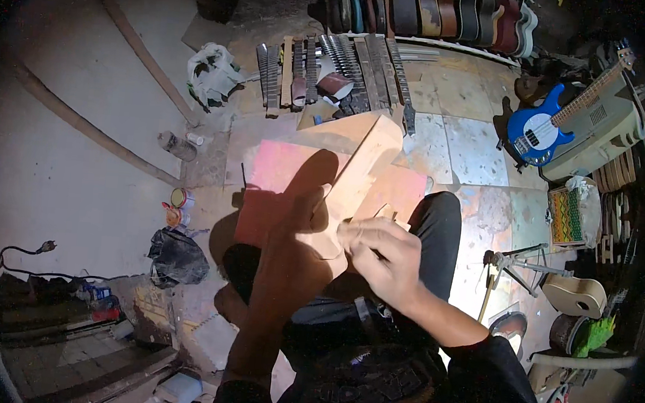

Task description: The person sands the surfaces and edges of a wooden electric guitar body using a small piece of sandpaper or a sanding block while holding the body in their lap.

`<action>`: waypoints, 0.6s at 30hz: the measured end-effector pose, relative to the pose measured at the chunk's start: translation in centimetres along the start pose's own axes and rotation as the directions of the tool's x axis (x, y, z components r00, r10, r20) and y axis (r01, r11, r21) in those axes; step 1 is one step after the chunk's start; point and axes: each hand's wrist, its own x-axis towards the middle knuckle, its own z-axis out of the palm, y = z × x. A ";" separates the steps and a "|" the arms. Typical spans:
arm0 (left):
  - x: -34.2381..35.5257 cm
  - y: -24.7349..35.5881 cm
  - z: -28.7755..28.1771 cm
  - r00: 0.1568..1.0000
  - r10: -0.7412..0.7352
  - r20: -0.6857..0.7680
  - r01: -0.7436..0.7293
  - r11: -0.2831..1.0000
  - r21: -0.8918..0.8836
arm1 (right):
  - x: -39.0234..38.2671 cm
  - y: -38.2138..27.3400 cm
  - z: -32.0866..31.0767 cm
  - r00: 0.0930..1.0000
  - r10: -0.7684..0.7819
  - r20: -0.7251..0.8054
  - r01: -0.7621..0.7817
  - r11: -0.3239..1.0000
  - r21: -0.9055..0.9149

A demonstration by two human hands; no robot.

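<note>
My left hand [292, 245], partly in shadow, is closed around the lower end of a pale wooden piece shaped like an unfinished instrument neck [364, 159], which angles up and to the right. My right hand [386, 256] is closed against the piece's lower right side, fingers curled; whether anything small is in them I cannot make out. Below lies a pink board [272, 167] across my dark-trousered legs [437, 237], with small pale wood offcuts [386, 212] beyond my right fingers.
Slotted necks [359, 68] lie ahead, before a row of guitar bodies [421, 8]. A blue bass [540, 131] leans on a cream appliance [604, 140] at right, above a metal stand [515, 262] and acoustic guitar [580, 294]. Cans [178, 205] and a black bag [178, 254] sit at left.
</note>
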 end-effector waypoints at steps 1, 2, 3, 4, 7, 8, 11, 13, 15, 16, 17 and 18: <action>0.0 0.0 0.0 1.000 0.002 0.008 -0.002 1.000 0.002 | 0.4 0.8 0.0 1.000 0.027 0.012 -0.026 0.996 -0.080; 0.0 0.1 0.0 1.000 0.007 0.009 -0.007 1.000 0.004 | 0.0 0.5 -0.1 0.999 0.038 0.002 -0.038 0.998 -0.050; -0.2 0.1 0.0 1.000 0.005 0.015 -0.006 1.000 0.005 | 0.0 -0.9 -0.1 0.998 0.057 -0.005 -0.057 0.998 -0.020; -0.3 0.1 0.0 1.000 0.006 0.017 -0.006 1.000 0.008 | 0.0 -1.7 0.1 0.997 0.077 -0.013 -0.076 0.997 0.011; -0.1 0.2 -0.1 1.000 0.011 0.025 -0.012 1.000 0.016 | -0.5 0.8 0.4 0.999 0.030 -0.026 -0.030 0.999 -0.020; -0.1 0.2 0.0 0.999 0.014 0.030 -0.015 1.000 0.016 | -0.4 1.5 0.2 0.999 0.024 -0.028 -0.025 0.998 -0.055; -0.3 0.1 0.0 0.999 0.019 0.033 -0.020 0.999 0.028 | -0.5 -0.5 0.3 0.999 0.025 -0.038 -0.024 0.999 0.029; -0.4 0.0 0.1 0.999 0.019 0.031 -0.020 0.999 0.044 | -0.3 -0.6 0.1 0.999 -0.026 -0.025 0.027 0.997 0.072; -0.3 0.1 0.1 0.999 0.020 0.034 -0.022 0.998 0.056 | -0.3 0.9 -0.1 0.999 0.032 -0.013 -0.032 0.999 0.007; -0.3 0.1 0.2 0.999 0.018 0.035 -0.020 0.998 0.055 | -0.2 1.1 -0.1 0.998 0.060 -0.008 -0.061 0.998 -0.025; -0.2 0.2 0.2 0.999 0.023 0.034 -0.025 0.998 0.059 | -0.5 0.2 -0.2 0.992 0.120 0.029 -0.121 0.993 0.010; -0.2 0.2 0.3 0.999 0.024 0.040 -0.027 0.998 0.061 | -0.7 -0.1 -0.1 0.996 0.081 0.023 -0.082 0.995 0.048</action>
